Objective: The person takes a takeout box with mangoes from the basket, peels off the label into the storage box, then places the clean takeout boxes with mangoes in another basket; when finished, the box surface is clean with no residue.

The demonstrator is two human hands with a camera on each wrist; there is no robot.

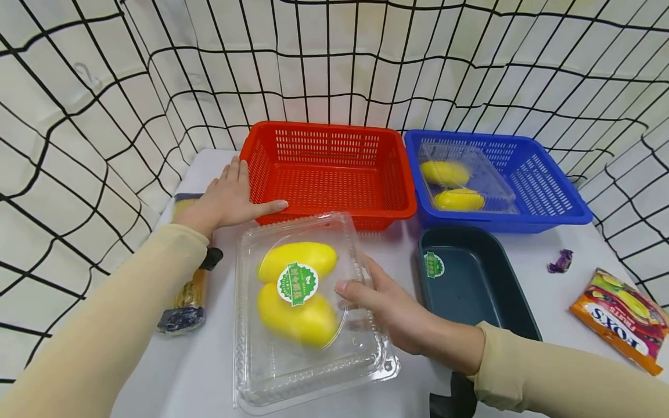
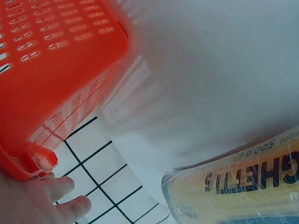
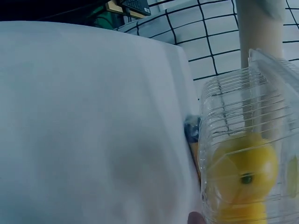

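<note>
My right hand [image 1: 387, 307] grips the right edge of a clear plastic clamshell box [image 1: 313, 374], thumb over the lid. Inside lie two yellow mangoes [image 1: 292, 316] under a round green-and-white sticker [image 1: 298, 283]. The box is held at the front of the red plastic basket [image 1: 334, 217], overlapping its near rim. Spread along that basket's left rim is my left hand [image 1: 225, 197], its fingers straight and thumb out over the near corner. The right wrist view shows the box's ribbed side [image 3: 229, 93] with a mango [image 3: 243, 172] behind it.
A blue basket [image 1: 554, 215] on the right holds another clear box [image 1: 486, 174] of yellow fruit. In front is a dark green tray [image 1: 470, 273]. A spaghetti pack [image 1: 190, 296] lies left; a purple wrapper [image 1: 561, 261] and a Fox's candy bag [image 1: 622, 319] lie right. Black wire mesh surrounds the table.
</note>
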